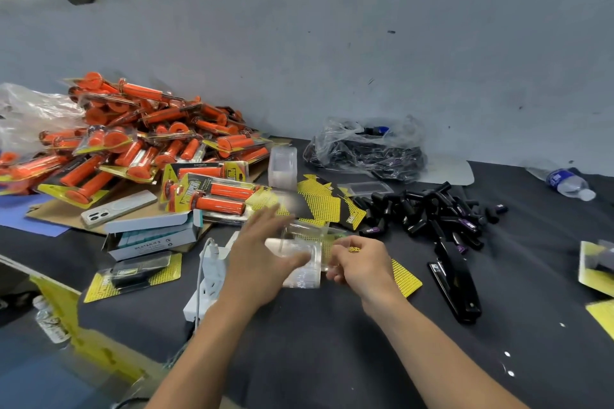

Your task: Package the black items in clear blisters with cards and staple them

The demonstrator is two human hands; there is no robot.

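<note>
A clear plastic blister (300, 259) is held between both hands just above the dark table. My left hand (262, 252) lies against its left side with fingers fairly straight and blurred. My right hand (360, 264) pinches the blister's right edge together with a yellow dotted card (403, 277) beneath it. A heap of loose black items (428, 209) lies to the right. More yellow-and-black cards (319, 199) lie behind my hands, beside a stack of clear blisters (282, 168). A black stapler (457, 282) rests right of my right hand. One packed black item (133, 274) lies at the left.
A big pile of packed orange grips (139, 143) fills the back left. A staple box (153, 236), a phone (118, 207) and a white power strip (207, 279) sit left. A plastic bag of black items (368, 149) and a water bottle (568, 183) lie behind.
</note>
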